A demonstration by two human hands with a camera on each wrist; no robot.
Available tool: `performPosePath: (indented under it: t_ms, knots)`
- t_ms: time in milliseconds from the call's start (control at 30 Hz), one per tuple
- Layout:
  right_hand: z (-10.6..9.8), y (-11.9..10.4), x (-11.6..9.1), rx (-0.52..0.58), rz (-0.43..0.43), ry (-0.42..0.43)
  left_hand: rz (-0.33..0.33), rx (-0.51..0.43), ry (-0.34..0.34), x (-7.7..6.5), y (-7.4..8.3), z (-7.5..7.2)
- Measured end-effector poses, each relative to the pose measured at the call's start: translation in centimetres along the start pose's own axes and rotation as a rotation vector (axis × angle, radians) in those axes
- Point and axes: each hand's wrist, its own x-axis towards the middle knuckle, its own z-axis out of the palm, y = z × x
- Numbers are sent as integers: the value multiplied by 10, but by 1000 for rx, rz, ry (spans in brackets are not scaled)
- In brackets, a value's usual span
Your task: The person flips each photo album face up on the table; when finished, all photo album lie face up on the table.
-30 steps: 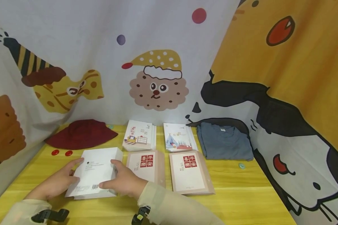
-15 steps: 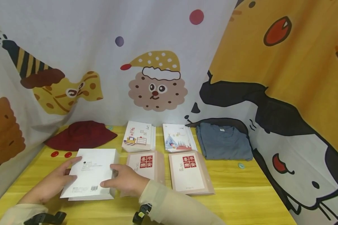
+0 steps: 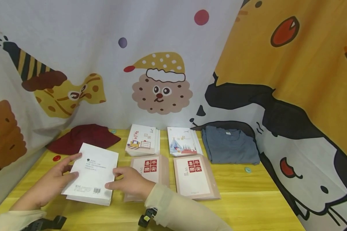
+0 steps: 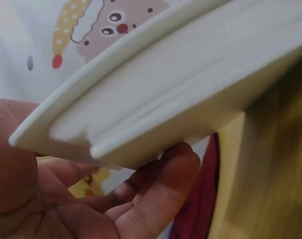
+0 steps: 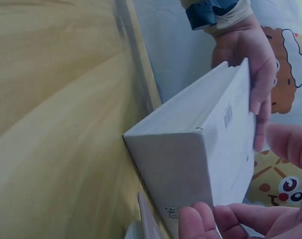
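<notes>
Both hands hold a thick white book [image 3: 93,176] at the left front, its back cover with small print and a barcode facing up. At its left edge my left hand [image 3: 53,179] grips it, thumb and forefinger spread along the cover. The left wrist view shows the page edges [image 4: 165,84] and the left hand's fingers [image 4: 175,174] against the book. My right hand [image 3: 133,183] is on the right edge, thumb over the cover's border. In the right wrist view its fingertips [image 5: 195,219] meet the printed spine [image 5: 170,164]. The book is tilted.
Right of the white book lie two beige books, one partly behind the right hand and the other [image 3: 195,179] farther right. Behind them are two white illustrated books [image 3: 141,139] [image 3: 183,141]. A maroon hat [image 3: 84,136], folded blue-grey shirt [image 3: 229,146] and round buttons [image 3: 248,170] sit on the yellow table.
The white book has turned and tilted, its far left corner rising over one red button and the hat's brim. My left hand has shifted left; my right hand stays at the right edge.
</notes>
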Motion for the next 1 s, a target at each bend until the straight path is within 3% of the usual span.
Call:
performPosePath:
  t_ms: [267,600,767,1000]
  knots:
    - [-1,-3,-8,112,-59,-81,58,82,13,-4,19,2]
    - [-4,-10,-14,166,-75,-150,201,-112,-28,-8,20,15]
    - [-4,-11,-16,194,-89,-126,243,-161,-48,-9,18,21]
    - [-2,-13,-18,487,-108,-156,326,-202,-136,-5,15,28]
